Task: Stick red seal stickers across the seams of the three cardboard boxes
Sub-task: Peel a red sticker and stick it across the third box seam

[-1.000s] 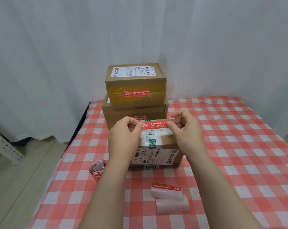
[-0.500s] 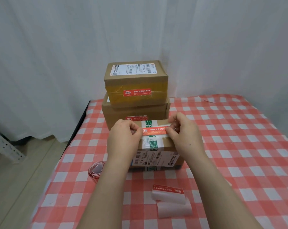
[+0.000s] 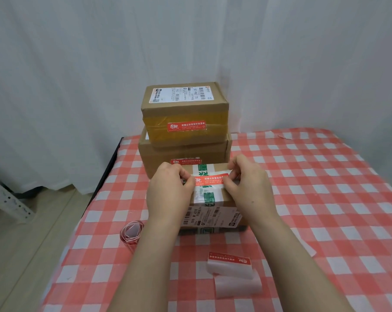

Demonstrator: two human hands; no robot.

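A small cardboard box with green-printed white tape stands nearest me on the checked table. A red seal sticker lies across its taped top. My left hand pinches the sticker's left end and my right hand pinches its right end. Behind it two boxes are stacked: the top box carries a red sticker on its yellow-taped front, and the lower box shows a red sticker partly hidden behind the near box.
A curled roll of red stickers lies left of my left forearm. A spare red sticker on white backing and a loose backing strip lie near the front. The table's left edge drops to the floor; white curtains hang behind.
Both hands have lowered the red sticker from above the near box's far edge down onto its taped top. The stacked boxes have not moved.
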